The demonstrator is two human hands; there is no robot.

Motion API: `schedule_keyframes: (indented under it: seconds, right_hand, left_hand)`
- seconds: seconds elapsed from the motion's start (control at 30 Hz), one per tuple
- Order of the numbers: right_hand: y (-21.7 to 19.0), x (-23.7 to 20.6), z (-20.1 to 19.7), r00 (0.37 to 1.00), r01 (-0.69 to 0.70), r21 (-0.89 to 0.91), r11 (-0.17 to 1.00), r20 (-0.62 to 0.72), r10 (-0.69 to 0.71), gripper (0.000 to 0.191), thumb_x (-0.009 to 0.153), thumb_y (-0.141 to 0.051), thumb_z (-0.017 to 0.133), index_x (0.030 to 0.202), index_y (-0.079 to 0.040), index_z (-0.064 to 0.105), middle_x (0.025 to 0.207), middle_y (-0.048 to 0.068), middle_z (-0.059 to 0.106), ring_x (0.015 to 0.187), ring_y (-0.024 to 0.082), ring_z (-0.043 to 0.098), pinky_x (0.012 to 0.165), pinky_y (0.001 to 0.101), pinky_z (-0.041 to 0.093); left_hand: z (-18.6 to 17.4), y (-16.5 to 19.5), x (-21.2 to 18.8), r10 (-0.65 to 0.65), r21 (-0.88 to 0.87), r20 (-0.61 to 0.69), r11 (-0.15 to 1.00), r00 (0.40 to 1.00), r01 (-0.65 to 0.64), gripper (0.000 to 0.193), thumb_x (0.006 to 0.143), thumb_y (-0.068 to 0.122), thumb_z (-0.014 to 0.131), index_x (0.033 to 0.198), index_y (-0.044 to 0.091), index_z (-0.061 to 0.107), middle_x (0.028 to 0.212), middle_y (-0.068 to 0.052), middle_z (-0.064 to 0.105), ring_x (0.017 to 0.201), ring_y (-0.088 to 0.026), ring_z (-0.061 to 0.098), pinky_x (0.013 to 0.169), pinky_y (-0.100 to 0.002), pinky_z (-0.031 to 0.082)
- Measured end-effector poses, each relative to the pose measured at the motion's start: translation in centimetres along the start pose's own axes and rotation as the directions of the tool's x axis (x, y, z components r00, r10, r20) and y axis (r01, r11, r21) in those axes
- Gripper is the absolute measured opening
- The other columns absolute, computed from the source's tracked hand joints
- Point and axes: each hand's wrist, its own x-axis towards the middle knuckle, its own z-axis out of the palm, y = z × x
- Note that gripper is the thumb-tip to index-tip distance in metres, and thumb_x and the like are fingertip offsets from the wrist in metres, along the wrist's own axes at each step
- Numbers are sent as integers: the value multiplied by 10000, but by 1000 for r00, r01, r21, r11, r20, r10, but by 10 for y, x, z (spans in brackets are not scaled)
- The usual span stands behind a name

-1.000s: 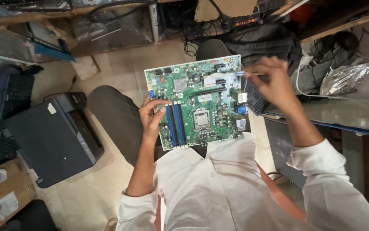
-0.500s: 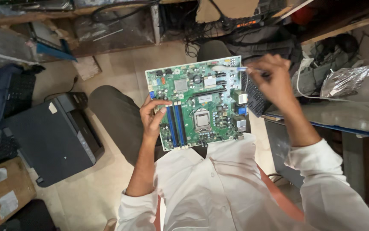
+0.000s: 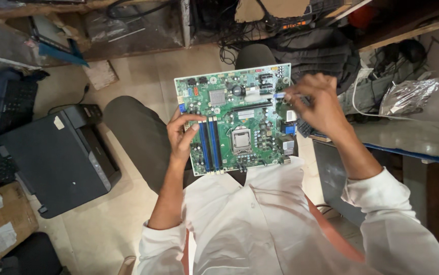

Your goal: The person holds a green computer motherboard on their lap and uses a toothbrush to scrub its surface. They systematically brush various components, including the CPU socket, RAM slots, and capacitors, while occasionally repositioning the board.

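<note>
Green motherboard (image 3: 237, 125) on lap, left hand (image 3: 182, 133) gripping left edge, right hand (image 3: 317, 104) pinching at right-edge parts. Could slip off knees; loose one-handed grip.

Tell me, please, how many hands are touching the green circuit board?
2. The left hand grips the left edge of the green circuit board, thumb lying on its face. The right hand is at the upper right edge, fingers over the board. No other hands show.
</note>
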Motion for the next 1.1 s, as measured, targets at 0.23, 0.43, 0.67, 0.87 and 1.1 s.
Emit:
schedule_keyframes:
  seconds: [0.23, 0.43, 0.67, 0.87, 1.1]
  right_hand:
    - [-10, -1, 0, 997, -77, -61, 995, -36, 74, 136, 985, -207, 756, 1088, -124, 788, 974, 42, 659, 960, 247, 526, 949, 416, 312]
    - [-14, -4, 9, 999, 26, -114, 993, -25, -29, 133, 985, -200, 752, 1087, -120, 785, 1000, 44, 656, 1004, 259, 535, 918, 426, 310]
    - [-20, -5, -12, 996, 14, -142, 990, -89, -27, 140, 1006, -190, 773, 1088, -81, 744, 1011, 60, 641, 960, 263, 544, 890, 414, 352]
    - [-43, 26, 15, 981, 186, -126, 975, -26, -190, 151, 959, -191, 779, 1027, -70, 719, 962, 83, 620, 942, 293, 554, 833, 420, 376]
    - [-44, 27, 13, 989, 145, -80, 986, 40, -142, 163, 951, -195, 766, 1009, -50, 721, 939, 99, 612, 913, 295, 563, 806, 418, 378]
  left_hand:
    - [0, 3, 2, -1, 18, 13, 1000, 1000, 0, 236, 859, 127, 657, 998, -44, 743, 1153, -154, 653, 1106, -250, 627, 1026, -339, 454]
    - [2, 7, 3, 7, 16, 14, 1000, 1000, -7, 216, 857, 110, 656, 992, -34, 742, 1132, -151, 657, 1083, -249, 637, 1006, -336, 465]
    - [4, 10, 8, 30, 35, 30, 999, 999, -31, 220, 844, 112, 655, 988, -27, 746, 1112, -144, 669, 1056, -244, 651, 981, -333, 475]
    - [6, 11, 7, 38, 21, 20, 999, 999, -39, 219, 853, 121, 664, 992, -25, 748, 1120, -152, 684, 1076, -249, 660, 1012, -340, 475]
    - [7, 11, 9, 66, 116, 28, 991, 997, -69, 247, 807, 147, 676, 971, -13, 767, 1105, -148, 726, 1055, -239, 698, 987, -324, 487]
